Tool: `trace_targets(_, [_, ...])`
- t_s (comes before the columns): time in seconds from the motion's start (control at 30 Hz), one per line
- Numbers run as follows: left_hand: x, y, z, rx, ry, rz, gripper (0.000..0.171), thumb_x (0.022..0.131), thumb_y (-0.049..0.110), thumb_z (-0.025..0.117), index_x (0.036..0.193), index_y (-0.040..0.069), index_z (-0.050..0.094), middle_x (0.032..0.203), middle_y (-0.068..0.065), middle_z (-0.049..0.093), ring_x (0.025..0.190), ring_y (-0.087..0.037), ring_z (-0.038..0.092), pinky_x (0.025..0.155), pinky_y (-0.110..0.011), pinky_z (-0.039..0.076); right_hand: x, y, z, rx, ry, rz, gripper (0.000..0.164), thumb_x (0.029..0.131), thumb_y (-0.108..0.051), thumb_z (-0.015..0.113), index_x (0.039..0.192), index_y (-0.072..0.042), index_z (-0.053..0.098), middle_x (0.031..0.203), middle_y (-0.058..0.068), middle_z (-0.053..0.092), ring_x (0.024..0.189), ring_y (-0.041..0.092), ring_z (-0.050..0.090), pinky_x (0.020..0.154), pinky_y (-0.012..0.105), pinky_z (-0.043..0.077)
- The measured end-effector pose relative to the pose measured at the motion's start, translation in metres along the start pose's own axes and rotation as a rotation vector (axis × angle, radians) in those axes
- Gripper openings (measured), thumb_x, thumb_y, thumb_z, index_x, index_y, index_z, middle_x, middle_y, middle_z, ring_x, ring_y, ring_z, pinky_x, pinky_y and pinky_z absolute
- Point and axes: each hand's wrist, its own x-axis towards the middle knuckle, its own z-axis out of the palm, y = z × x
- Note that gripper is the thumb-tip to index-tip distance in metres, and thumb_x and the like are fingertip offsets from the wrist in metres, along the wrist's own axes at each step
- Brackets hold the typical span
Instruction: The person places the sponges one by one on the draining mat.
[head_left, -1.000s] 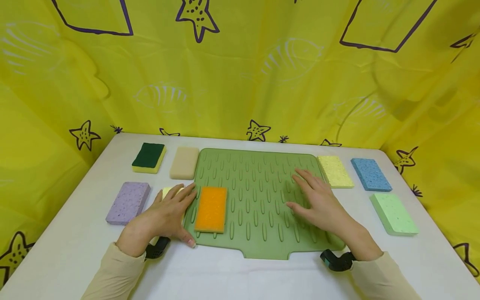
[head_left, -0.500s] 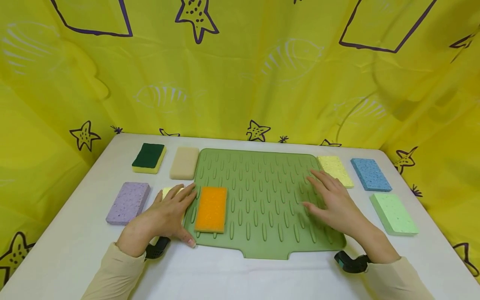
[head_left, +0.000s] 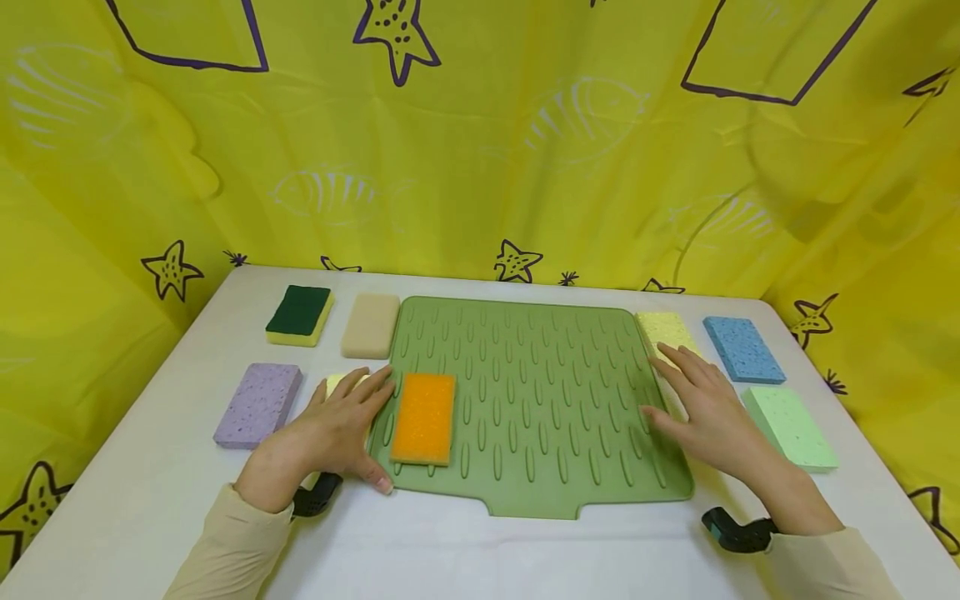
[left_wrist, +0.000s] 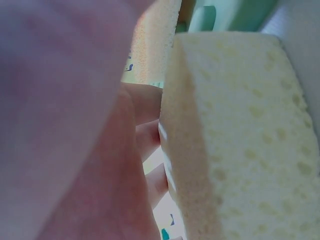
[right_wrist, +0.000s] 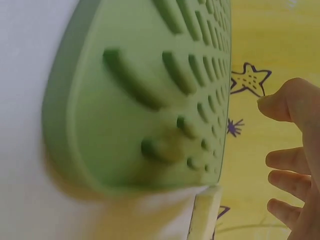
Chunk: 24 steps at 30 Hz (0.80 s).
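My left hand (head_left: 337,427) rests over a pale yellow sponge (left_wrist: 250,140), its fingers spread and its thumb stretched out toward the near left corner of the green ridged mat (head_left: 525,383). Most of that sponge is hidden under the hand in the head view; in the left wrist view the fingers lie along its shaded face. On the mat's left part lies an orange sponge (head_left: 423,419), just right of the left fingertips. My right hand (head_left: 708,417), fingers apart and holding nothing, hovers at the mat's right edge, partly covering a yellow sponge (head_left: 663,329).
At the left stand a green-topped scrub sponge (head_left: 300,311), a beige sponge (head_left: 371,326) and a lilac sponge (head_left: 258,406). To the right lie a blue sponge (head_left: 745,350) and a light green sponge (head_left: 795,432). A yellow patterned curtain (head_left: 465,150) hangs behind the white table (head_left: 435,554).
My right hand has moved rightward from over the mat to its right edge, now overlapping the yellow sponge in the head view. The left hand and the sponges stay in place.
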Motion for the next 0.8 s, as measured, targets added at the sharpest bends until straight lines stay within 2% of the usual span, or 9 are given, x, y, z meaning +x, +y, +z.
trace_targets(0.4, [0.0,-0.003,0.001,0.022,0.028,0.014,0.133,0.05,0.068,0.087,0.154,0.003,0.033,0.165,-0.012,0.02,0.149,-0.043,0.019,0.11,-0.078,0.014,-0.013,0.023,-0.01,-0.034,-0.029,0.055,0.065,0.088,-0.023,0.071,0.141,0.005,0.046,0.151,0.028,0.036,0.142,0.053,0.026,0.105,0.076,0.021])
trace_targets(0.8, [0.0,-0.002,0.002,0.018,0.021,0.012,0.134,0.05,0.069,0.086,0.154,0.003,0.032,0.166,-0.012,0.019,0.149,-0.043,0.019,0.11,-0.078,0.013,-0.024,0.043,-0.019,-0.067,-0.044,0.094,0.067,0.089,-0.024,0.071,0.141,0.009,0.045,0.153,0.03,0.034,0.138,0.056,0.029,0.103,0.074,0.023])
